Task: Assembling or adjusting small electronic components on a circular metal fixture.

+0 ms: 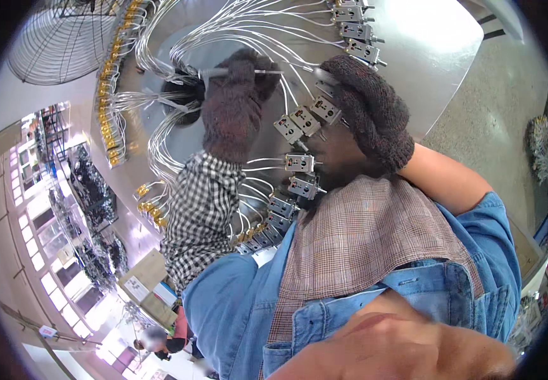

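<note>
My left hand [235, 104], in a dark knitted glove with a checked sleeve, is closed around a slim tool with a grey handle [214, 73]. The tool's thin shaft points right, toward my other hand. My right hand [372, 111], also gloved, curls its fingers over a silvery rounded piece [324, 76]; most of that piece is hidden. Just below those fingertips lies a small metal box [326, 109] with a stub shaft. Several like it follow in a curved row, including a metal box [299, 163], with pale wires running to them.
The wires form bundles [154, 99] around a dark hub on the round metal tabletop [435, 44]. Brass-coloured fittings [104, 95] line its left edge. More metal boxes [356, 30] sit at the far side. A wire fan guard [59, 47] stands far left. Another person [173, 345] is in the background.
</note>
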Tool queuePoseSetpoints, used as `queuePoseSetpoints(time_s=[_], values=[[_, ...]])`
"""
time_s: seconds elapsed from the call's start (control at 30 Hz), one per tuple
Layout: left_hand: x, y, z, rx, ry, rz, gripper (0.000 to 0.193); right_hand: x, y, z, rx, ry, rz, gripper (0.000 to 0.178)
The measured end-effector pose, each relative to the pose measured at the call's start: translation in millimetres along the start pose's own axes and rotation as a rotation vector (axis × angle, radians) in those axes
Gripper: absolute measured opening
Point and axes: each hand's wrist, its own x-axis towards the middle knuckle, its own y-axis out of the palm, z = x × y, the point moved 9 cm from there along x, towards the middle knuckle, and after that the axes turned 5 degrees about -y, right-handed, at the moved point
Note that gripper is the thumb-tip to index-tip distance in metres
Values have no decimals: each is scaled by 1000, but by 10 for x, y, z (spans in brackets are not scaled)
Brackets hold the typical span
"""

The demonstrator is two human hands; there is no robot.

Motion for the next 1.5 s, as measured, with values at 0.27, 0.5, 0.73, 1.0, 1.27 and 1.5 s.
queuePoseSetpoints(time_s=[0.27, 0.5, 0.73, 1.0, 1.27, 1.5], values=[[-388, 295, 458, -68, -257, 13, 30, 186, 113, -64, 2, 26, 87, 29], [-288, 268, 661, 344, -194, -10, 41, 385, 203, 39, -154, -80, 220, 29], [-394, 568, 501, 1234, 188, 97, 65, 432, 399, -67, -174, -9, 420, 27], [-533, 402, 939, 1102, 68, 213, 34, -15, 157, -40, -128, -167, 482, 27], [-331, 427, 576, 651, 11, 118, 25, 113, 43, -108, -85, -140, 390, 27], [-124, 441, 553, 775, 124, 1, 30, 465, -148, -43, -186, -443, 323, 28]])
